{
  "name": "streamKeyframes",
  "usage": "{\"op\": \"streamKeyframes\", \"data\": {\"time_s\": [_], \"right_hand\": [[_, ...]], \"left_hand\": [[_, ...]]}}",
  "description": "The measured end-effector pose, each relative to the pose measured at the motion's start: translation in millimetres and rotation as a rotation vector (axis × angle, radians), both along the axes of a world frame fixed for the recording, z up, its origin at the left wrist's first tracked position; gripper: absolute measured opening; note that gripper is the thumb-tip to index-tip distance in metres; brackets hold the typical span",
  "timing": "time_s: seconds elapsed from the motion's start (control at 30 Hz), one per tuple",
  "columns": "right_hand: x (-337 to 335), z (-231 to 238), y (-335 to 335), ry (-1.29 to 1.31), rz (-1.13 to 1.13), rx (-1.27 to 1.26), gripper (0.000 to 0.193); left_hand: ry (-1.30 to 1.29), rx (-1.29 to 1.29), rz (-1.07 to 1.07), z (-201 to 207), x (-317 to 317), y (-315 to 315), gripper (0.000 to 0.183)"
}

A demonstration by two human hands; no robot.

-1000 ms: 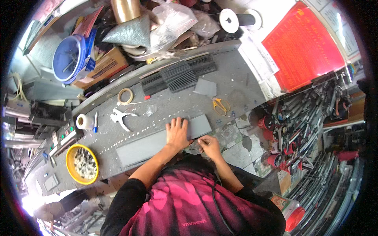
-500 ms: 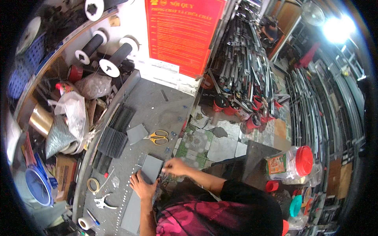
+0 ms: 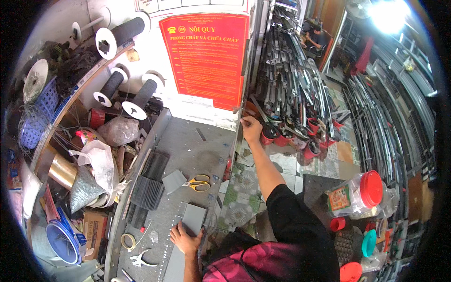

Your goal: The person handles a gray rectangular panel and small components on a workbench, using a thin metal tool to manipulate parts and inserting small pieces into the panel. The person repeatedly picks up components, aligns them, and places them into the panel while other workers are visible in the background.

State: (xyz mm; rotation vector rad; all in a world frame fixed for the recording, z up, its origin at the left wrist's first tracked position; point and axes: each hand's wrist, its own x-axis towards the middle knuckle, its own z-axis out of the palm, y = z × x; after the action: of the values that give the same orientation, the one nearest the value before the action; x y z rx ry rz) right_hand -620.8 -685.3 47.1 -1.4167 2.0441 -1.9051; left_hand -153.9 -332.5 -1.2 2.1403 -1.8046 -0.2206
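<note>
I logged: left hand (image 3: 186,239), spread, apparently steadying grey flat strip (image 3: 194,218) on workbench (image 3: 181,136); right hand (image 3: 252,129), outstretched, grip untellable. Next move seemingly called for firm left pressure.

Hands (image 3: 187,240) well apart, left on grey strip (image 3: 193,219)

A plain grey panel (image 3: 194,217) lies under the left fingers (image 3: 177,230); beside them, white dots (image 3: 165,262) cross the darker grey worktop (image 3: 181,141); just beyond, scissors (image 3: 199,183) show yellow handles; leftward sit black mesh (image 3: 147,193) with parallel ribs, a tan tape roll (image 3: 123,246) and, farther out, a blue bucket (image 3: 58,235); beyond the right fingers (image 3: 245,122), a poster (image 3: 206,66) is red with yellow lettering; below them, pale floor tiles (image 3: 245,184) bear rosettes and green patches.
</note>
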Motion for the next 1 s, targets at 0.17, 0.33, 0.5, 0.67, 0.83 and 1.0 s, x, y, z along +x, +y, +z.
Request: {"op": "streamKeyframes", "data": {"time_s": [0.17, 0.33, 0.5, 0.67, 0.83, 1.0], "right_hand": [[19.0, 9.6, 26.1, 0.038, -0.046, 0.062, 0.015], [38.9, 32.5, 92.1, 0.141, -0.025, -0.058, 0.013], [68.8, 70.0, 175.0, 0.229, -0.029, -0.007, 0.011], [183.6, 119.0, 277.7, 0.026, 0.841, 0.355, 0.01], [285.1, 141.3, 353.2, -0.415, 1.461, 0.72, 0.019], [299.5, 104.3, 368.0, -0.342, 1.204, 0.608, 0.02]], "left_hand": [[-0.01, -0.017, 0.014, 0.4, -0.5, 1.7, 0.112], [0.013, -0.032, 0.003, 5.6, -2.0, 2.2, 0.111], [0.215, -0.099, -0.014, 29.6, -6.5, 7.0, 0.112], [0.57, -0.255, -0.281, 84.4, -10.4, 34.1, 0.094], [1.204, -0.046, -0.459, 113.9, 9.5, 65.8, 0.066], [1.287, 0.13, -0.201, 85.4, 51.5, 133.4, 0.029]]}}
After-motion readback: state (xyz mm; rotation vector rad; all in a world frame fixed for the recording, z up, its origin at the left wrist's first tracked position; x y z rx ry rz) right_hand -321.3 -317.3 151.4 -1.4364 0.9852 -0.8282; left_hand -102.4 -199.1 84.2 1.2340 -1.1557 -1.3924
